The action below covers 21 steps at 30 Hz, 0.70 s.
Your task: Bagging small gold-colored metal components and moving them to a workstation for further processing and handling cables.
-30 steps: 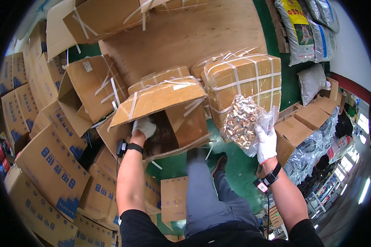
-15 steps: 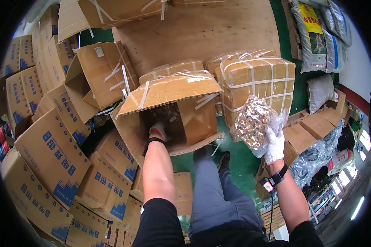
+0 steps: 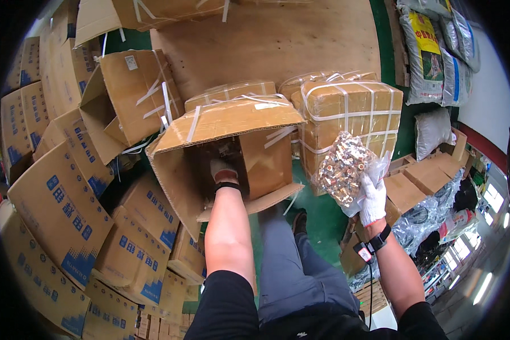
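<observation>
A clear plastic bag of small brass and silvery metal fittings (image 3: 345,170) hangs from my right hand (image 3: 373,198), which wears a white glove and is closed on the gathered neck of the bag. My left hand (image 3: 223,170), also gloved, reaches deep into an open cardboard box (image 3: 266,164) that faces me. Its fingers are lost in the shadow, close to more bagged metal pieces (image 3: 228,149) at the back of the box. Whether they grip one of those bags is hidden.
A strapped, taped carton (image 3: 351,107) stands right of the open box. Another open box (image 3: 136,93) leans at the left, beside stacked printed cartons (image 3: 62,209). Filled sacks (image 3: 430,62) lie at the far right, above flattened cardboard and plastic wrap (image 3: 425,209).
My left hand has pushed further into the box, its wrist now inside the opening. The right hand still holds the bag in about the same place. The view has shifted slightly.
</observation>
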Each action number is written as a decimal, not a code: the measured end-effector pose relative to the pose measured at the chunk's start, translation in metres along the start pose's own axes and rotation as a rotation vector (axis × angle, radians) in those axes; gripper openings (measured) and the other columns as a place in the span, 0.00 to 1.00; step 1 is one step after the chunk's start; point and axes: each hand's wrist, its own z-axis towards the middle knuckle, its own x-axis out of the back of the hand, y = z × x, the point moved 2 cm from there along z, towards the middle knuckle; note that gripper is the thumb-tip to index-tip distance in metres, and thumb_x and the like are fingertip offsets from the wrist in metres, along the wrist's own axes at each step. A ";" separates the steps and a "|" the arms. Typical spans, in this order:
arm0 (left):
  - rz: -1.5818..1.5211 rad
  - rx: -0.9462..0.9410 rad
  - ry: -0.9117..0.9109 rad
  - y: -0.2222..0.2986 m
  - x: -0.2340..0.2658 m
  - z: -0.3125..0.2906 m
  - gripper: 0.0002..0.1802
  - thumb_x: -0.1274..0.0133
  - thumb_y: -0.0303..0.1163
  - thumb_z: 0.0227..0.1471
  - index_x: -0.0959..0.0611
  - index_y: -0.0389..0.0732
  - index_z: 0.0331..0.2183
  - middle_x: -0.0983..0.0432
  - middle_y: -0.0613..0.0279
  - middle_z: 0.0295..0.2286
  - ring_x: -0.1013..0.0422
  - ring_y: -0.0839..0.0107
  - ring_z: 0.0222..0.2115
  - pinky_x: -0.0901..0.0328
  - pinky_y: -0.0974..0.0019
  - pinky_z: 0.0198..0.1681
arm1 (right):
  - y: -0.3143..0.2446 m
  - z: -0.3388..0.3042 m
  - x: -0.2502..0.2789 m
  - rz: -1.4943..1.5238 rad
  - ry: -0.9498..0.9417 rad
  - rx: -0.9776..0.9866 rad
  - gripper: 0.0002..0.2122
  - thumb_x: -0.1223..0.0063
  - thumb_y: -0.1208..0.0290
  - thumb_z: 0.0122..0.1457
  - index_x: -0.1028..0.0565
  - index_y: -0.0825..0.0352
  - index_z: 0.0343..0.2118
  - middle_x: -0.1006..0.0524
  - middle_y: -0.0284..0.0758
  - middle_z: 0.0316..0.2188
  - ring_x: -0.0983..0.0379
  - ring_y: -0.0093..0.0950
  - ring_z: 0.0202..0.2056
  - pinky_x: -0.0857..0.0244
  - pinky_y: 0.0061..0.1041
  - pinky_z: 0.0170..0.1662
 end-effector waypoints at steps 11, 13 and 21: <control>1.941 -0.231 -0.036 -0.034 -0.016 0.010 0.26 0.55 0.52 0.68 0.23 0.50 0.59 0.24 0.68 0.54 0.28 0.66 0.51 0.34 0.61 0.56 | -0.001 0.003 0.009 -0.014 -0.034 0.010 0.29 0.43 0.73 0.64 0.39 0.69 0.66 0.29 0.35 0.60 0.31 0.26 0.58 0.37 0.29 0.63; 1.666 -0.148 0.004 -0.019 -0.019 0.019 0.26 0.58 0.51 0.69 0.24 0.49 0.59 0.26 0.66 0.56 0.29 0.66 0.53 0.35 0.61 0.57 | -0.001 0.000 0.002 -0.025 -0.022 0.004 0.29 0.43 0.73 0.64 0.39 0.69 0.66 0.29 0.35 0.60 0.30 0.26 0.57 0.37 0.29 0.62; -2.187 0.529 0.085 -0.014 -0.025 -0.041 0.15 0.53 0.30 0.62 0.16 0.43 0.47 0.16 0.57 0.42 0.20 0.62 0.43 0.26 0.59 0.45 | -0.014 0.000 0.007 0.083 -0.098 -0.119 0.22 0.41 0.75 0.63 0.30 0.67 0.60 0.23 0.32 0.51 0.25 0.27 0.50 0.31 0.31 0.56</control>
